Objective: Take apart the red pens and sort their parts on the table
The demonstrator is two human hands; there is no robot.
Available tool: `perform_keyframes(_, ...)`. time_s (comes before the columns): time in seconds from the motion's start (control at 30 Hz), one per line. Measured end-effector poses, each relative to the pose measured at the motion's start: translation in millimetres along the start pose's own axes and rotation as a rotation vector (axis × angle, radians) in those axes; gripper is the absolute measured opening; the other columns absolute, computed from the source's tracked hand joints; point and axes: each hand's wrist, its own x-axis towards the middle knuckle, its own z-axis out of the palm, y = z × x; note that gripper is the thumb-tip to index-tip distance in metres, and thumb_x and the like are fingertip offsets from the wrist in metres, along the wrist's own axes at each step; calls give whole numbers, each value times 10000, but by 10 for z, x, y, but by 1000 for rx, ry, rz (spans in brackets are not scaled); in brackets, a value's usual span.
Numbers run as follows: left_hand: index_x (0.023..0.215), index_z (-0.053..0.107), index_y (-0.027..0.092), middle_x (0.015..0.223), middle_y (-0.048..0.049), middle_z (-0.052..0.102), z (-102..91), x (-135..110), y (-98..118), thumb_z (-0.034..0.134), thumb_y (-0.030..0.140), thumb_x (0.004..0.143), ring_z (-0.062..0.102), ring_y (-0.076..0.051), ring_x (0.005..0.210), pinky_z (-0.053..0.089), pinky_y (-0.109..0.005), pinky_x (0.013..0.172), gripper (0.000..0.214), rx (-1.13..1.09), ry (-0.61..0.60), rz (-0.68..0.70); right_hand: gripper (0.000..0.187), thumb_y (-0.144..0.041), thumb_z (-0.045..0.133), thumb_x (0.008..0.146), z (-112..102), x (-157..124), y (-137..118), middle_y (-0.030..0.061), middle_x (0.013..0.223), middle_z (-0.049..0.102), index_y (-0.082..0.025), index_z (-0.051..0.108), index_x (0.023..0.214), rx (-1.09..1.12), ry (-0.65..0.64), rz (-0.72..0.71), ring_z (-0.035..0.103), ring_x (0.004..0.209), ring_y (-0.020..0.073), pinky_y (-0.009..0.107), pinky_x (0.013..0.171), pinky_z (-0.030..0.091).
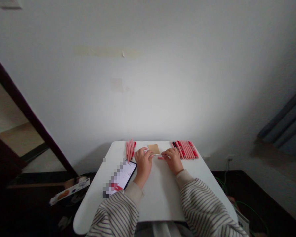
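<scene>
My left hand (143,164) and my right hand (174,161) face each other over the white table. A thin, pale pen part (157,154) spans the gap between them, its ends closed in the fingertips of both hands. Whether it is a refill or a slim barrel is too small to tell. Just below it, by my right fingertips, lies a short pink pen piece (160,158), perhaps a cap. Behind the fingers sits a tan paper square (153,148). Some pink shows at my left fingers, partly hidden.
Pink and red pens (130,148) lie in a loose pile at the back left. On the back right, a row of pink, red and black pens (186,150) lies side by side. A lit phone (123,176) rests left of my left hand. The wall (153,98) borders the table (160,197).
</scene>
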Motion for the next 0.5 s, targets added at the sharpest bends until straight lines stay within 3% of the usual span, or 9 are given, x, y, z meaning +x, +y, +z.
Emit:
perform_keyframes(0.3, 934, 684, 243, 1144, -88, 554, -74, -5, -68, 559, 298, 819, 431, -283, 1119, 284, -534, 997, 179, 269, 28, -110, 157, -242, 579, 871, 18, 12, 80, 29, 869, 651, -267, 734, 871, 19, 35, 24, 471, 949, 200, 336, 865, 292)
perform_keyframes(0.5, 909, 689, 215, 1118, -105, 566, -55, -18, -85, 460, 350, 872, 432, -287, 1108, 277, -552, 993, 268, 374, 49, -136, 164, -263, 573, 875, 34, 22, 110, 34, 864, 652, -264, 737, 867, 19, 46, 13, 473, 938, 201, 335, 857, 305)
